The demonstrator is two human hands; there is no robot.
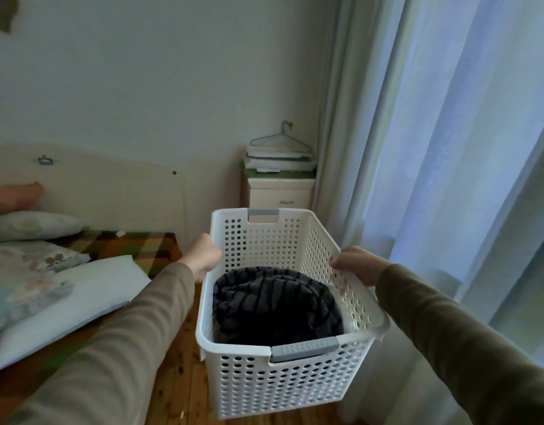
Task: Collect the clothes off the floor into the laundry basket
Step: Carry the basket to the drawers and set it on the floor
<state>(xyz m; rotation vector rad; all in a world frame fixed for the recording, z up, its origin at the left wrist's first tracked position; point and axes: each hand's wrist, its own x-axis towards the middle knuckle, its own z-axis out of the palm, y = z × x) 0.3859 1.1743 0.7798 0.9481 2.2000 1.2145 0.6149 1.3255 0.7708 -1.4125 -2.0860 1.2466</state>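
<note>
A white perforated laundry basket (283, 381) with grey handles is in front of me over the wooden floor. Inside it lies a dark striped garment (273, 305), bunched at the bottom. My left hand (203, 256) grips the basket's left rim. My right hand (356, 265) grips the right rim, fingers curled over the edge. Both arms wear olive-brown sleeves. No clothes show on the visible floor.
A bed (80, 280) with pillows and a checked blanket stands at the left, close to the basket. A small white nightstand (279, 191) with a stack of items and a hanger is at the back. Long pale curtains (433, 148) hang along the right.
</note>
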